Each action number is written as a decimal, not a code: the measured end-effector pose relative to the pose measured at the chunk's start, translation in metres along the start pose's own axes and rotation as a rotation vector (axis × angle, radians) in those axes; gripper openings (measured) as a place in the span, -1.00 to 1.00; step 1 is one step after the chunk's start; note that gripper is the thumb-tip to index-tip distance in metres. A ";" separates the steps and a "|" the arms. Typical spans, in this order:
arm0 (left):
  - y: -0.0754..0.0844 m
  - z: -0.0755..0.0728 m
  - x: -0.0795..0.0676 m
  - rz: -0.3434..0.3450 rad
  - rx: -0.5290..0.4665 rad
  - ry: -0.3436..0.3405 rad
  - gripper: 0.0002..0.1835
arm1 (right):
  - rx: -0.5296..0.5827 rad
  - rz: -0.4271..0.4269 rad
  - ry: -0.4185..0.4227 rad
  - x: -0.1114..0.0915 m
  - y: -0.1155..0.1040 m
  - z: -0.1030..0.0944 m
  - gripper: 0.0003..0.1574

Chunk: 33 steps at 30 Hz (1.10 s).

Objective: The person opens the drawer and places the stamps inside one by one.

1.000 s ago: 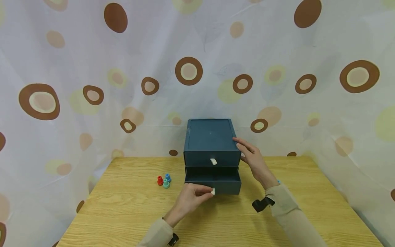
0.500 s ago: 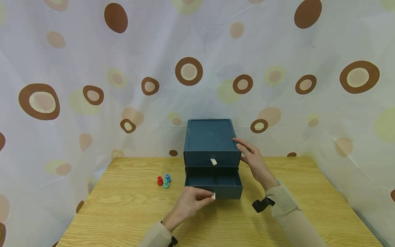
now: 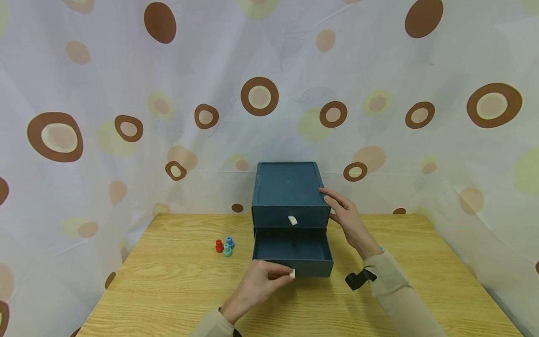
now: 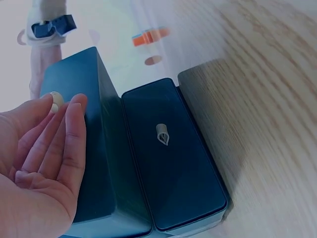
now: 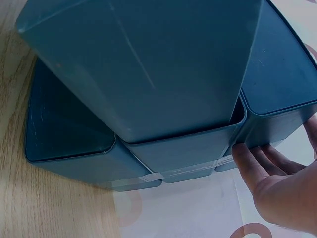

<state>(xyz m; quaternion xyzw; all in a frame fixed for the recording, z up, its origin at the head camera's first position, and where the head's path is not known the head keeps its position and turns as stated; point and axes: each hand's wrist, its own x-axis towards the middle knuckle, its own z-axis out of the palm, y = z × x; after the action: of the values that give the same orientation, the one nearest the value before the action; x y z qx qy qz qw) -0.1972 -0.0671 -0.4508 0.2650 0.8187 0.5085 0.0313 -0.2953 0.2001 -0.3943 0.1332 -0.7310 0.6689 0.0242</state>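
Observation:
A dark blue drawer cabinet (image 3: 288, 185) stands at the back of the table. Its upper drawer is closed and shows a white pull tab (image 3: 292, 220). Below it, a drawer (image 3: 313, 268) is pulled well out, and no contents show inside. My left hand (image 3: 258, 282) pinches this drawer's white pull tab (image 4: 57, 101) between thumb and fingers. In the left wrist view, a lower closed drawer (image 4: 171, 178) with a similar tab lies beside the pulled one. My right hand (image 3: 347, 220) rests with extended fingers against the cabinet's right side, fingertips at its top edge.
Three small knob-shaped pieces, red (image 3: 219, 246), blue (image 3: 229, 242) and teal (image 3: 227, 250), stand on the wooden table (image 3: 181, 285) left of the cabinet. Something small and blue (image 3: 381, 249) peeks out behind the right sleeve. In the left wrist view an orange item (image 4: 151, 36) lies beyond the cabinet.
The drawer has slid further out toward me, with my left hand moving back along with its tab. My right hand has stayed at the cabinet's side.

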 end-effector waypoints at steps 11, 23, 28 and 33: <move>0.002 0.002 -0.004 0.009 -0.028 -0.005 -0.82 | -0.003 0.005 0.009 -0.001 0.000 0.000 -0.27; 0.002 0.000 -0.005 0.033 -0.055 -0.024 -0.80 | -0.003 0.001 0.010 -0.001 0.000 -0.001 -0.29; 0.004 -0.006 -0.006 0.037 -0.117 -0.055 -0.79 | -0.009 -0.003 0.006 -0.002 -0.003 0.000 -0.30; 0.007 -0.014 -0.007 0.012 -0.103 -0.028 -0.82 | -0.007 0.006 0.003 -0.002 -0.004 0.001 -0.30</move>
<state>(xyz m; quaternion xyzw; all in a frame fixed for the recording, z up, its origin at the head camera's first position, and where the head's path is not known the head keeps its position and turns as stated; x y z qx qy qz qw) -0.1931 -0.0798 -0.4397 0.2749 0.7893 0.5464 0.0534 -0.2922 0.1994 -0.3906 0.1300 -0.7335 0.6667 0.0238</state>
